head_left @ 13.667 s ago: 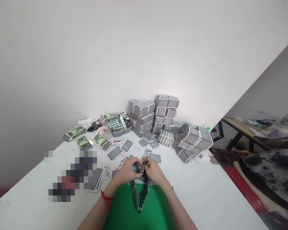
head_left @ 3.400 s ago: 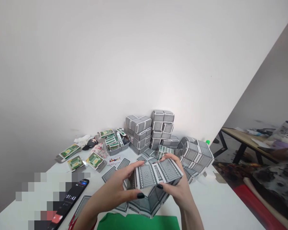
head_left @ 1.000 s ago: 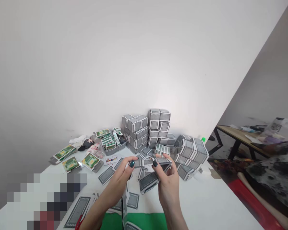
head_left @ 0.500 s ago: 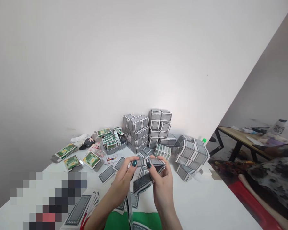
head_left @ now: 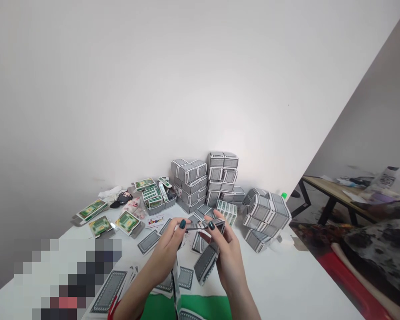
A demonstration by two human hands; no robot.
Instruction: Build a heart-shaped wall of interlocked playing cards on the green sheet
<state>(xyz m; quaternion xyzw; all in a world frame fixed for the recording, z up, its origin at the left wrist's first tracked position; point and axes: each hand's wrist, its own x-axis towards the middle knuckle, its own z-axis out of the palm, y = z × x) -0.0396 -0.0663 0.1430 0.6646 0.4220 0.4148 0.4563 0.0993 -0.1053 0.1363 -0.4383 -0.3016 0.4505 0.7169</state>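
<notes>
In the middle of the head view, my left hand [head_left: 168, 246] and my right hand [head_left: 228, 251] pinch a strip of folded, joined playing cards [head_left: 198, 225] between thumbs and fingers. A grey-backed card section [head_left: 206, 264] hangs by my right hand, and a long dark strip [head_left: 176, 284] runs down below my left hand; how either joins the held piece is hidden. Loose grey-backed cards [head_left: 149, 241] lie beside my left wrist, with a fanned card pile [head_left: 110, 291] nearer the front left. A joker card [head_left: 156, 221] lies face up behind them.
Blocks built from folded cards stand stacked by the wall [head_left: 190, 184], in a taller stack [head_left: 216, 173], and at the right [head_left: 266, 215]. Green card boxes [head_left: 128, 222] and a box-filled tray [head_left: 160, 205] sit left. Another table [head_left: 333, 191] stands far right.
My right hand has tilted and shifted slightly right. The hanging card section has swung down and right, steeper than before. My left hand has moved slightly left.
</notes>
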